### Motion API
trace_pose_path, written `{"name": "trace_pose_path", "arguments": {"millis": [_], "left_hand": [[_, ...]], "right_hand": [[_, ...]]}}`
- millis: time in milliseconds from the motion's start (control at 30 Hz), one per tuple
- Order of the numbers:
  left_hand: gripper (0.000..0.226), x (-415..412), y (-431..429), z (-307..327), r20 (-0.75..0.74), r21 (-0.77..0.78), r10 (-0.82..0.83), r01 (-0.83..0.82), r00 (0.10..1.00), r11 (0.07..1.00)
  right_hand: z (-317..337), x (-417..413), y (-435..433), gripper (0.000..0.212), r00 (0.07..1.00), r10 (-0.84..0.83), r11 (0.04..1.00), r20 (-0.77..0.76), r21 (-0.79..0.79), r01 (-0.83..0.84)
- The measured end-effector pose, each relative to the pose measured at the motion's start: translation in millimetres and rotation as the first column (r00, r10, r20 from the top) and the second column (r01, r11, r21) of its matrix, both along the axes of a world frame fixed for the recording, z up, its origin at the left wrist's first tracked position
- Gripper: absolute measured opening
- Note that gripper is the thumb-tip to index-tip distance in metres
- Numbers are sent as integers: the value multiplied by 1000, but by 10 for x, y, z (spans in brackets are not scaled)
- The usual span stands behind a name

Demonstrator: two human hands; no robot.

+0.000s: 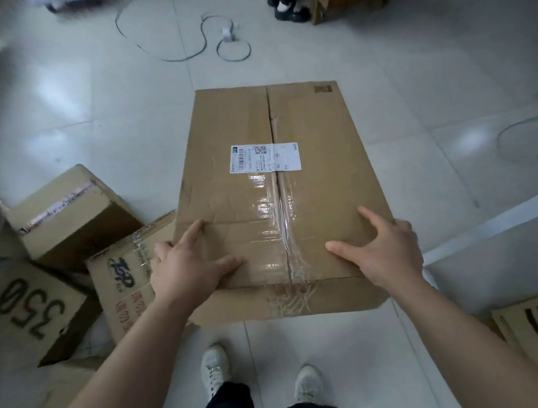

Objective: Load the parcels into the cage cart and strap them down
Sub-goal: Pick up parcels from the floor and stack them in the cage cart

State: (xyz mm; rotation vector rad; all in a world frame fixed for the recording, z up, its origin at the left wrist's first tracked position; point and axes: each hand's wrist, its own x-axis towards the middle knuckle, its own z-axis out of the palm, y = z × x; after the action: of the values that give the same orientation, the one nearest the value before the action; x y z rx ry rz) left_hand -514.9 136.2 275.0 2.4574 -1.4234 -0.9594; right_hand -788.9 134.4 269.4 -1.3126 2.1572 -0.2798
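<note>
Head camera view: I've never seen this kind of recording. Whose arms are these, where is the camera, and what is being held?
No machine here: a person wears one wide-angle camera on the head, looking down, so the arms and white shoes are their own. The left hand and right hand grip the near corners of a large taped parcel bearing a white label, thumbs on top; it appears lifted off the tiled floor. At the left lie smaller boxes. No cage cart or strap shows.
</note>
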Motion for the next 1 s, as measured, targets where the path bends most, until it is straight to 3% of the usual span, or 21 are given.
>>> {"name": "trace_pose_path", "arguments": {"millis": [267,600,833,1000], "left_hand": [[97,446,714,1169,19,-137,203,-199,979,970],[99,1243,1518,1766,-9,-194,434,-428,901,883],[93,1695,2189,1978,-23,-224,625,-613,780,757],[94,1833,2640,2067,-11,-230,773,-754,635,616]], "right_hand": [[1200,495,144,93,973,229,966,7,-127,-227],[1871,1495,267,92,884,467,864,-36,-192,-465],[2066,2325,407,88,757,650,727,-65,-237,-645],[2100,2840,481,90,616,786,586,-62,-247,-772]]}}
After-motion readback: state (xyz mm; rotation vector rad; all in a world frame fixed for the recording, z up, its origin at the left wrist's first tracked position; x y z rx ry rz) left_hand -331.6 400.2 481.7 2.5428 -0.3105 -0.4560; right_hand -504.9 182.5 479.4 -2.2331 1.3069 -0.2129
